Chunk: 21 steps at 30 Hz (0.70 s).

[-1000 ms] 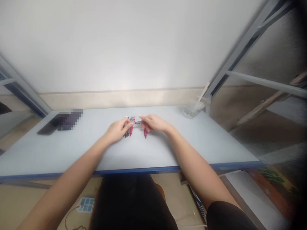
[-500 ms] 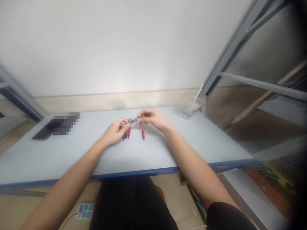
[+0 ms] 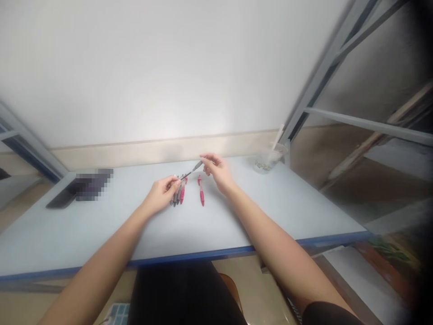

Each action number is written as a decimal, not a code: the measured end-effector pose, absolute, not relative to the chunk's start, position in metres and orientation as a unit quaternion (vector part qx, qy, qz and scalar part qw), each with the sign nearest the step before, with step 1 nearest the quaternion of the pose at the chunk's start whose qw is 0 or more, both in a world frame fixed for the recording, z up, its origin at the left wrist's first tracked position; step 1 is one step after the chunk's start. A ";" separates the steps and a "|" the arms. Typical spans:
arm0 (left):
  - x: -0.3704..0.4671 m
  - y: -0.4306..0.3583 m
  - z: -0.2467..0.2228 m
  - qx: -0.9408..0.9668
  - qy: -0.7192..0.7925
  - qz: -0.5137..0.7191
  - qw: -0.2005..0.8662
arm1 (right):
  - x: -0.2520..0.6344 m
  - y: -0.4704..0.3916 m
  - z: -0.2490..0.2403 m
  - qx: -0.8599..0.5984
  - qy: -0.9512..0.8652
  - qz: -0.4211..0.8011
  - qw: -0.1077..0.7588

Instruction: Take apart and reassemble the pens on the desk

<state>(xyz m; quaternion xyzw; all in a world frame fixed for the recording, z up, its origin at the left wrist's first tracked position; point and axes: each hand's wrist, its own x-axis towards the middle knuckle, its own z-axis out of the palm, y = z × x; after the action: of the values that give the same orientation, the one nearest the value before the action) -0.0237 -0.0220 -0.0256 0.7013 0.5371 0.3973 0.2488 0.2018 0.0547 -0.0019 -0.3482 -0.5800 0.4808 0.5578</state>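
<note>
Between my two hands a grey pen is drawn out, its thin dark refill (image 3: 186, 175) showing next to the thicker grey grip section (image 3: 197, 165). My left hand (image 3: 162, 192) pinches the refill end just above a row of pens. My right hand (image 3: 218, 171) has thumb and fingers closed on the grip section, held higher and tilted up to the right. Below the left fingers lie several grey pens (image 3: 177, 197) side by side, with a red pen (image 3: 183, 194) at their right; their upper ends are partly hidden. Another red pen (image 3: 202, 193) lies apart, below my right hand.
A clear plastic cup (image 3: 265, 163) with a white stick stands at the back right of the pale table (image 3: 216, 230). At the left lie a dark flat object (image 3: 62, 194) and a pixelated item (image 3: 91, 186). Metal frames (image 3: 314, 90) rise at both sides; a wall backs the table.
The hands have moved a little apart, and more of the thin refill shows between them. My right hand has risen off the lone red pen, which is now fully visible.
</note>
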 end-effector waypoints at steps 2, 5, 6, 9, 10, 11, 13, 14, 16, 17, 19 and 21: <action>-0.024 -0.022 -0.027 0.701 0.537 0.397 0.248 | 0.203 0.057 -0.002 -0.352 -0.570 0.486 0.561; -0.024 -0.022 -0.028 0.702 0.536 0.397 0.249 | 0.204 0.058 -0.002 -0.351 -0.560 0.491 0.567; -0.024 -0.021 -0.028 0.702 0.535 0.397 0.252 | 0.204 0.058 -0.002 -0.351 -0.561 0.493 0.565; -0.024 -0.021 -0.029 0.700 0.532 0.395 0.265 | 0.203 0.056 -0.004 -0.348 -0.576 0.501 0.544; -0.024 -0.020 -0.029 0.700 0.531 0.395 0.270 | 0.202 0.056 -0.005 -0.343 -0.586 0.506 0.531; -0.024 -0.020 -0.030 0.699 0.529 0.395 0.272 | 0.202 0.055 -0.005 -0.336 -0.598 0.515 0.514; -0.024 -0.020 -0.029 0.700 0.527 0.397 0.274 | 0.202 0.054 -0.007 -0.319 -0.618 0.540 0.474; -0.025 -0.020 -0.029 0.701 0.525 0.397 0.273 | 0.202 0.054 -0.007 -0.312 -0.627 0.550 0.456; -0.025 -0.021 -0.026 0.705 0.523 0.393 0.274 | 0.204 0.054 -0.007 -0.301 -0.641 0.559 0.431; -0.025 -0.022 -0.025 0.707 0.522 0.389 0.276 | 0.206 0.055 -0.007 -0.296 -0.648 0.558 0.426; -0.025 -0.024 -0.021 0.713 0.517 0.377 0.287 | 0.209 0.055 -0.005 -0.288 -0.658 0.556 0.418; -0.024 -0.024 -0.019 0.715 0.511 0.368 0.304 | 0.211 0.055 -0.005 -0.279 -0.661 0.562 0.411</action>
<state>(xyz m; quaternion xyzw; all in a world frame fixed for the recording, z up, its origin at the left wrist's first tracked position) -0.0244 -0.0243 -0.0193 0.7149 0.5110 0.3683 0.3036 0.2107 0.0552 -0.0046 -0.2785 -0.6610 0.5623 0.4114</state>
